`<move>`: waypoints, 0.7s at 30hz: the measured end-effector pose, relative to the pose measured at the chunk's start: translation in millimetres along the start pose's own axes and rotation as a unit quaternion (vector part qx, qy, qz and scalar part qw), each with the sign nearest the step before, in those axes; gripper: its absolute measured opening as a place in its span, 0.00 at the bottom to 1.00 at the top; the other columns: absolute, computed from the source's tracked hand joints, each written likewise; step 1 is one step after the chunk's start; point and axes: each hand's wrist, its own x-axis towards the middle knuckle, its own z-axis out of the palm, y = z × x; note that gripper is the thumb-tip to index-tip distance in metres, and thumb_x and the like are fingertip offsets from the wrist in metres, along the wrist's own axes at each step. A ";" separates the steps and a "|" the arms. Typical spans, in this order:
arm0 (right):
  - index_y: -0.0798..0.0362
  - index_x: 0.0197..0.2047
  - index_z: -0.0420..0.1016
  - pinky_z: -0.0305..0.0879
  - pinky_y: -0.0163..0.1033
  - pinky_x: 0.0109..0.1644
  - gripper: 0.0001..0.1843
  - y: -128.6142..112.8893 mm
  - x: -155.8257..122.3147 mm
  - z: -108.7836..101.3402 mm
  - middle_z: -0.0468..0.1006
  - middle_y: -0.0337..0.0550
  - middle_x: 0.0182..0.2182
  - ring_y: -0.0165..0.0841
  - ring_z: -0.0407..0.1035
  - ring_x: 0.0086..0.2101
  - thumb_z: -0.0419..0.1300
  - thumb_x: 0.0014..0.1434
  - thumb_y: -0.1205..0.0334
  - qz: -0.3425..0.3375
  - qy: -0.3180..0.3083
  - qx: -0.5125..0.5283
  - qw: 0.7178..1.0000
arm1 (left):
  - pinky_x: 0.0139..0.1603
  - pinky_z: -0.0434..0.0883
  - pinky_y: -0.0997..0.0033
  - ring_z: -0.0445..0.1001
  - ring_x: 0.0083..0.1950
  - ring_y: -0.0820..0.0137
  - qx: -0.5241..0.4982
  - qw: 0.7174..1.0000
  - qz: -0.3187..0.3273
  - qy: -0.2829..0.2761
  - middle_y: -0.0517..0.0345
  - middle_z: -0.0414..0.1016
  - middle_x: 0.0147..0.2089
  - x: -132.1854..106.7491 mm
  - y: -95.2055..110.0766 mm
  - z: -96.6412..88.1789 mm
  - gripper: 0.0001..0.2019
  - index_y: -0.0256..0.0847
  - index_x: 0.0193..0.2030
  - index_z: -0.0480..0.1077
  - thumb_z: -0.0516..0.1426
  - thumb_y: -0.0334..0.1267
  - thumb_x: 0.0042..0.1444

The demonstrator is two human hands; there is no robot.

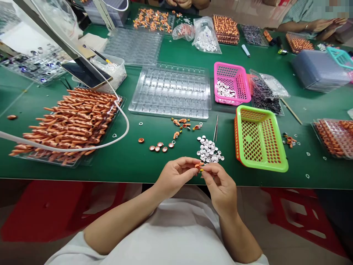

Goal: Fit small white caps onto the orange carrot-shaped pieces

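Note:
A small orange plastic part (198,166) with yellow tips is pinched between my two hands at the table's front edge. My left hand (178,173) grips it from the left with thumb and fingers. From the other side my right hand (222,184) closes on its yellow-tipped end. Just beyond the fingers lies a pile of small white discs (209,150), with metal tweezers (216,129) behind it. Several round orange caps (157,148) lie to the left of the pile. Several more orange parts with yellow tips (184,121) are scattered farther back.
A stack of orange pieces (68,125) fills the left, crossed by a white cable (125,134). Clear plastic trays (171,92) lie ahead. A green basket (282,162) and a pink basket (217,68) stand right. Co-workers' hands (328,25) show at the far side.

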 end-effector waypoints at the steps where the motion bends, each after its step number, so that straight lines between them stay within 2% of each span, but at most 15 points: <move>1: 0.49 0.43 0.75 0.69 0.37 0.41 0.05 0.6 -0.4 1.3 0.75 0.43 0.40 0.33 0.71 0.39 0.58 0.66 0.66 0.007 0.005 0.006 1.000 | 0.49 0.76 0.66 0.79 0.45 0.64 0.010 1.000 0.010 0.005 0.51 0.81 0.43 -0.2 -1.4 0.4 0.12 0.37 0.44 0.76 0.64 0.39 0.54; 7: 0.48 0.43 0.75 0.69 0.35 0.40 0.05 4.1 -6.4 9.2 0.75 0.42 0.40 0.32 0.71 0.37 0.59 0.65 0.65 0.014 0.029 0.026 0.999 | 0.46 0.75 0.72 0.78 0.43 0.67 0.070 0.996 0.048 0.037 0.55 0.80 0.41 -1.4 -4.1 6.4 0.07 0.39 0.41 0.77 0.60 0.32 0.55; 12: 0.48 0.42 0.74 0.68 0.38 0.42 0.06 6.2 -9.8 11.0 0.74 0.43 0.39 0.35 0.70 0.42 0.59 0.64 0.68 -0.020 0.033 0.008 0.999 | 0.47 0.76 0.73 0.79 0.43 0.67 0.065 0.995 0.051 0.061 0.55 0.81 0.40 -3.3 -1.8 10.5 0.06 0.39 0.39 0.78 0.61 0.33 0.55; 17: 0.48 0.43 0.72 0.67 0.39 0.45 0.08 4.8 -7.9 8.8 0.74 0.42 0.39 0.34 0.70 0.41 0.58 0.64 0.71 -0.060 0.032 -0.040 0.997 | 0.49 0.76 0.72 0.80 0.45 0.66 0.053 0.996 0.043 0.056 0.55 0.82 0.43 -4.1 -3.5 9.8 0.08 0.39 0.43 0.78 0.61 0.36 0.57; 21: 0.49 0.42 0.72 0.69 0.38 0.42 0.07 3.2 -5.4 6.4 0.74 0.43 0.38 0.34 0.70 0.40 0.57 0.65 0.70 -0.051 0.036 -0.054 0.997 | 0.53 0.75 0.70 0.79 0.48 0.65 0.064 0.996 0.044 0.037 0.54 0.82 0.46 -6.0 -1.9 9.0 0.12 0.39 0.48 0.77 0.61 0.37 0.58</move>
